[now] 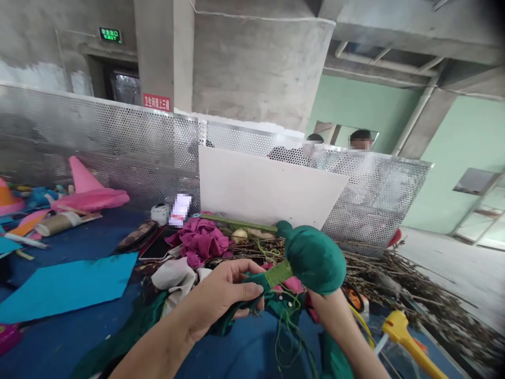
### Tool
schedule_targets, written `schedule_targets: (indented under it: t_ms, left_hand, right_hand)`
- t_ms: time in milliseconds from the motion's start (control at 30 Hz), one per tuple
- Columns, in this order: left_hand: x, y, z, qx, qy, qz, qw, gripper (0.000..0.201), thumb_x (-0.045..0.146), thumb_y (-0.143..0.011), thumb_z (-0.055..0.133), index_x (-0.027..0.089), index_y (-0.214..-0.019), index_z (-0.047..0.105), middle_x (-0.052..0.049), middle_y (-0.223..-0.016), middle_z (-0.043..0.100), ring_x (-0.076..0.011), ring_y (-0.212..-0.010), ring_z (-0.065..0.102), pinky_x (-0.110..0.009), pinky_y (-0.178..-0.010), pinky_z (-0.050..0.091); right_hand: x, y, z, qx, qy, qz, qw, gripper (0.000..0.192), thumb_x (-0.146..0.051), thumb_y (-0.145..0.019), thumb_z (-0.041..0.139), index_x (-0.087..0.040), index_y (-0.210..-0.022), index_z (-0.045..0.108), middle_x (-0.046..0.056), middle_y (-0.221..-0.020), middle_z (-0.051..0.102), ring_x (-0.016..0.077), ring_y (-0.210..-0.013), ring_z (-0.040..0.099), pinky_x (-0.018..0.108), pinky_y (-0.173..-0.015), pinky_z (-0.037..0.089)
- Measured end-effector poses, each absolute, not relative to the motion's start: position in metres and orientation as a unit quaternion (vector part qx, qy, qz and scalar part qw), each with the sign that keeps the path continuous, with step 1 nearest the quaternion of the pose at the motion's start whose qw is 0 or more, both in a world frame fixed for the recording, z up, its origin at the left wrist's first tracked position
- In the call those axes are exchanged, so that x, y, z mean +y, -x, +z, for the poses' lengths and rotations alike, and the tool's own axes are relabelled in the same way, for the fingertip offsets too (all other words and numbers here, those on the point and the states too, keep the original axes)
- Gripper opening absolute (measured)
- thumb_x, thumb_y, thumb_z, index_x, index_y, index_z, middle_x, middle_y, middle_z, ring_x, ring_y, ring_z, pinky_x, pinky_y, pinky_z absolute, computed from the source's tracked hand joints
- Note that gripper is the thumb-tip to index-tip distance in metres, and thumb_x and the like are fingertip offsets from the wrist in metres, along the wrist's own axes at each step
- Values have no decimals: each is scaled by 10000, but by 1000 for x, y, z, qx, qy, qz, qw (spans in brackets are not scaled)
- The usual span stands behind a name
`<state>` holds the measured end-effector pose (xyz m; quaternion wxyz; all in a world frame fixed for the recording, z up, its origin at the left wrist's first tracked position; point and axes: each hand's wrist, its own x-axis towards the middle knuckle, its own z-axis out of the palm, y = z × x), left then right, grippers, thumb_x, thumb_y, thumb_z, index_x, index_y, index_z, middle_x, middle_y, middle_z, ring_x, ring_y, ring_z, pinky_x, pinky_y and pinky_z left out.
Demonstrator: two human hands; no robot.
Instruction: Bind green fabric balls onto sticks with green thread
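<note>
We see a stuffed ball (pixel 315 258) covered in matt green cloth, its neck bound with fine green thread (pixel 278 273); loose strands hang below. Our left hand (pixel 221 295) pinches the soft green fabric at that neck. Far behind it lies a crumpled magenta cloth (pixel 201 239), slightly sheeny, and a dull beige rag (pixel 175 273). To the right sits a heap of rough, dry wooden twigs (pixel 394 284). The screen (pixel 118 142) is perforated metal, satin bright. The white board (pixel 264 189) looks smooth and matt. A flat blue sheet (pixel 67 284) on the left looks like paper, and the yellow handle (pixel 406 337) near right is glossy plastic.
</note>
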<state>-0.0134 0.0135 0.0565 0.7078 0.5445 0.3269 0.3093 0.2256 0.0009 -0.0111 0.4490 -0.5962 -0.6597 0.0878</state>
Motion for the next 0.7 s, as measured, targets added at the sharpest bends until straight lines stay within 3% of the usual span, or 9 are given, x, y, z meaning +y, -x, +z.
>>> schedule_targets:
  t_ms: [33, 133, 233, 333, 433, 500, 600, 700]
  left_hand:
    - [13, 12, 56, 325, -535, 312, 715, 396, 395, -684, 774, 143, -904, 563, -29, -624, 637, -66, -496, 442, -187, -445, 270]
    - [9, 10, 56, 308, -520, 314, 732, 410, 387, -652, 800, 138, -889, 576, -18, -610, 622, -67, -498, 460, -180, -436, 263]
    - [9, 11, 56, 307, -517, 320, 732, 411, 386, -650, 804, 134, -888, 583, 1, -604, 613, -43, -452, 420, -176, -427, 257]
    - [15, 14, 53, 299, -517, 337, 728, 407, 387, -666, 796, 134, -898, 578, 2, -607, 622, -28, -414, 386, -179, -412, 243]
    - [24, 16, 48, 283, -519, 343, 730, 413, 397, -650, 803, 132, -875, 580, 5, -595, 618, -24, -383, 371, -179, -386, 220]
    - [27, 16, 45, 280, -521, 333, 735, 411, 413, -653, 796, 133, -865, 582, 7, -591, 614, -23, -366, 367, -175, -372, 203]
    - [27, 14, 43, 288, -515, 302, 749, 405, 436, -672, 777, 144, -875, 581, 22, -603, 599, -18, -355, 358, -167, -357, 178]
    - [25, 13, 44, 299, -502, 263, 768, 403, 442, -697, 761, 169, -928, 576, 42, -625, 576, -10, -362, 328, -160, -352, 149]
  right_hand:
    - [-2, -212, -13, -646, 542, 170, 510, 413, -510, -871, 477, -206, -1019, 714, 121, -1001, 721, 297, -1108, 591, 421, -1010, 409]
    - [-12, -177, -16, -651, 454, 276, 542, 457, -574, -867, 503, -225, -1124, 651, 95, -1057, 700, 264, -1126, 575, 412, -1013, 412]
    - [-20, -164, -12, -686, 383, 393, 478, 392, -567, -844, 567, -201, -945, 664, 58, -819, 689, 218, -842, 647, 307, -784, 514]
    - [-28, -169, -2, -711, 427, 319, 459, 370, -435, -943, 468, -186, -709, 610, 15, -618, 581, 151, -603, 567, 235, -589, 457]
    - [-37, -175, 3, -703, 422, 165, 548, 302, -314, -952, 462, -193, -721, 614, 50, -764, 585, 176, -733, 574, 257, -666, 462]
    - [-41, -172, 2, -693, 392, 140, 589, 256, -289, -939, 488, -205, -763, 653, 73, -882, 601, 200, -811, 587, 274, -689, 476]
    - [-43, -161, 2, -639, 316, 237, 660, 293, -326, -933, 500, -210, -719, 663, 95, -971, 622, 238, -913, 597, 309, -698, 504]
    - [-39, -150, 6, -509, 216, 414, 723, 395, -411, -933, 484, -207, -608, 578, 67, -742, 580, 223, -808, 596, 328, -641, 516]
